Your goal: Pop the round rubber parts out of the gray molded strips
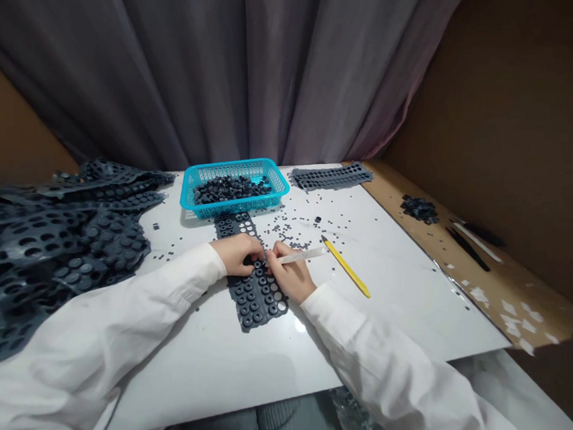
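A dark rubber sheet (257, 304) with rows of round moulded parts, some holes showing white through it, lies on the white tabletop in front of me. My left hand (239, 252) rests on its upper middle, fingers bent down and pressed against the rubber; whether a part is pinched there is hidden. From the right, my right hand (290, 271) grips a slim whitish, pen-like tool (306, 255), its tip down by the sheet near my left fingertips. Just behind the sheet stands a turquoise basket (236, 208) holding many small black rubber pieces.
Large dark perforated rubber sheets (68, 241) are heaped at left. A yellow utility-style knife (347, 268) lies to the right, among scattered black discs. Another perforated strip (332, 176) lies at the back right. Cardboard beyond carries a black pile (419, 209), dark tools (470, 247) and white scraps.
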`<state>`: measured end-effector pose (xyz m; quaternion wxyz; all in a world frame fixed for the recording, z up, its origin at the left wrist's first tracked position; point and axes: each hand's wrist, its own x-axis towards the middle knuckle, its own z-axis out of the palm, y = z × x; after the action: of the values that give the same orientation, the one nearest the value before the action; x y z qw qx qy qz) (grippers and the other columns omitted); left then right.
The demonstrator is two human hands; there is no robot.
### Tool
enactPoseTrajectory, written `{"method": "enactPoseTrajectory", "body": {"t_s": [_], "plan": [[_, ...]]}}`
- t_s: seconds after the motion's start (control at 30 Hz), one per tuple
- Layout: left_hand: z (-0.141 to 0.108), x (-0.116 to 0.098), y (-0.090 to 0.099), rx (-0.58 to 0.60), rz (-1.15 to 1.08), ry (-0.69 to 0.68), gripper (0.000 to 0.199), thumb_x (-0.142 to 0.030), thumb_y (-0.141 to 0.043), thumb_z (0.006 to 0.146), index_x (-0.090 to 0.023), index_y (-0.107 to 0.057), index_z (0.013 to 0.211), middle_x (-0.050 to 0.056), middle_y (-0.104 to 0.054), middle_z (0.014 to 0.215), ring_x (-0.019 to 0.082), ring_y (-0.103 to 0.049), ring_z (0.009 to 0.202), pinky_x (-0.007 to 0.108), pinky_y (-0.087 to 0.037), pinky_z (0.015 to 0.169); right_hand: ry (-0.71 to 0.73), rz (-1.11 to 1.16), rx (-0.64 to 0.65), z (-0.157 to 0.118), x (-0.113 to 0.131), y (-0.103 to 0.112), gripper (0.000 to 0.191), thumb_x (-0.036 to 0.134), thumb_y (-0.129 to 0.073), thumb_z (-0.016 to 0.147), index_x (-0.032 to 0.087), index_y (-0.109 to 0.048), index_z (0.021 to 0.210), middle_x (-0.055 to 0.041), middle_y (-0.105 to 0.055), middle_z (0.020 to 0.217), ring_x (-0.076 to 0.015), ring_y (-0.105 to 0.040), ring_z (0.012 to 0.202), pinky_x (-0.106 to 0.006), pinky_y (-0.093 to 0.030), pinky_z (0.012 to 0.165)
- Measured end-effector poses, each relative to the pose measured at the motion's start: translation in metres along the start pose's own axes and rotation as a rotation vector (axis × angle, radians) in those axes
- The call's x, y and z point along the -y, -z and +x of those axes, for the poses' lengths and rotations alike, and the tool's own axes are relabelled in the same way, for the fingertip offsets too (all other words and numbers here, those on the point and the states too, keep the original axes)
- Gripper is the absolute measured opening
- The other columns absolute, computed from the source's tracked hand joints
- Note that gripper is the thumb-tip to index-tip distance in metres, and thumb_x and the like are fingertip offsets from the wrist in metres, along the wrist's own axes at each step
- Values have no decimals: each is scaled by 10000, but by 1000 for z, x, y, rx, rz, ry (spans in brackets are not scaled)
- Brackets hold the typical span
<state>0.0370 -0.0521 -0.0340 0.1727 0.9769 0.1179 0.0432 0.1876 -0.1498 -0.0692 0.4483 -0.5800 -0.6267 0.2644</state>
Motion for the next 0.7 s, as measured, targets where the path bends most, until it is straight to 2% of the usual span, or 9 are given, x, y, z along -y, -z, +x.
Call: {"method": "enactPoseTrajectory", "body": {"t_s": [0.17,0.37,0.57,0.7], "plan": [[1,3,0,28,-5,-70,109,-118,-633,663,-140,-624,769,54,-623,761,159,-578,701,231,-439,668,-3,-12,5,0,0,0,273,307,-429,850,215,-373,599,40,-484,516,-132,-479,533,-243,-327,556],[-2,10,-5,-33,-79,-95,43,-143,-626,708,-142,-612,748,49,-620,739,138,-564,679,210,-429,648,-16,7,-2,-1,4,1,281,298,-424,852,218,-350,592,40,-475,519,-135,-473,539,-252,-330,569],[-9,9,-10,-63,-150,-49,95,-186,-541,796,-140,-620,768,48,-613,720,120,-548,653,200,-413,628,2,-9,3,-2,6,2,291,308,-403,866,219,-354,593,38,-472,520,-131,-462,539,-253,-333,564],[-15,12,-13,-146,-240,34,169,-265,-531,816,-138,-637,780,60,-636,743,132,-564,678,212,-417,632,5,-7,1,-2,4,1,290,311,-399,863,222,-343,594,39,-462,508,-130,-452,525,-250,-328,543]]}}
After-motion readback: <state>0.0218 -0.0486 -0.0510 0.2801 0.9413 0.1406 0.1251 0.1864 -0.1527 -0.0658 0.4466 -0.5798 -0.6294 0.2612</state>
